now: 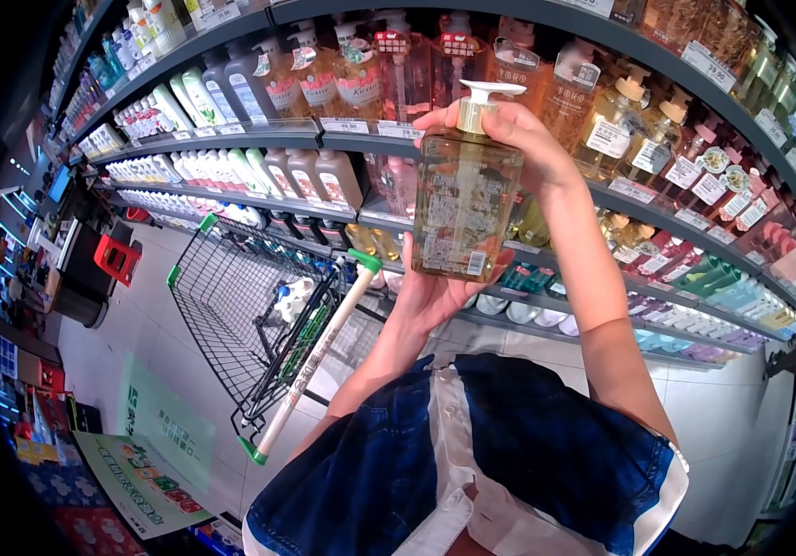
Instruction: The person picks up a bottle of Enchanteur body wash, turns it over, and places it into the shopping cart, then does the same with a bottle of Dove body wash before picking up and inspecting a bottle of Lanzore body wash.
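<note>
While my left hand (432, 295) cups the base of the bottle (465, 208), my right hand (514, 128) clamps its neck; a cart (231, 292) stands left.

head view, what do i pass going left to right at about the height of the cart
red stool → shopping cart → cart handle → pump bottle → pink bottles on the right shelf
</note>
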A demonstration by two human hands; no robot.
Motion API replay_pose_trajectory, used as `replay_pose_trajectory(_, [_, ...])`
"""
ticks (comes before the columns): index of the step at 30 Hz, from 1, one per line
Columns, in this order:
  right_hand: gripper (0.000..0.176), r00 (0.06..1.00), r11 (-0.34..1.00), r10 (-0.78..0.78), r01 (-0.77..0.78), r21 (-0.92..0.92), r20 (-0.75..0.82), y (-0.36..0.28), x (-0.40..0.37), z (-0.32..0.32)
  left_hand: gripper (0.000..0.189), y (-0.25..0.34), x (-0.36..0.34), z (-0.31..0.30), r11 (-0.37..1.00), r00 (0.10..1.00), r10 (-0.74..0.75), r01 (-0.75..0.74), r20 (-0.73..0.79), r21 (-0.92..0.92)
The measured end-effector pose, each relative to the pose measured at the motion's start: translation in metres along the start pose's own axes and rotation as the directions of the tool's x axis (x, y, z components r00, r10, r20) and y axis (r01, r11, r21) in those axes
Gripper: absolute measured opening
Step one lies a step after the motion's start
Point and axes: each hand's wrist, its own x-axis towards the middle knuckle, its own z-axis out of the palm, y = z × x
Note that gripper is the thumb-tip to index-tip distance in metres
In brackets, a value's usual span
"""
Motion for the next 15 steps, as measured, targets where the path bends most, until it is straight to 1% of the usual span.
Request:
replay_pose_trajectory(5, [0.058,1.000,0.999,-0.006,0.006,-0.034,0.013,0.0011,0.0004,-0.0017,0.076,0.0008,0.0002,0.0009,1.000,1.000,-0.009,0.009,0.013,0.016])
replay_pose_trajectory(9, [0.058,1.000,1.000,-0.004,0.005,-0.019,0.013,0.0022,0.0011,-0.0018,0.075,0.0006,0.0005,0.0022,1.000,1.000,-0.002,0.002,0.007,0.030])
replay_pose_trajectory(12, [0.059,1.000,1.000,0.000,0.001,-0.025,0.016,0.0020,0.0012,-0.0024,0.087,0.0036,0.0017,-0.0058,0.997,0.998,-0.049,0.048,0.026,0.065])
replay_pose_trajectory(15, [0.059,1.000,0.999,-0.004,0.004,-0.033,0.012,0.0014,0.0017,-0.0021,0.088,0.0037,0.0017,-0.0063,0.998,0.998,-0.053,0.051,0.043,0.037])
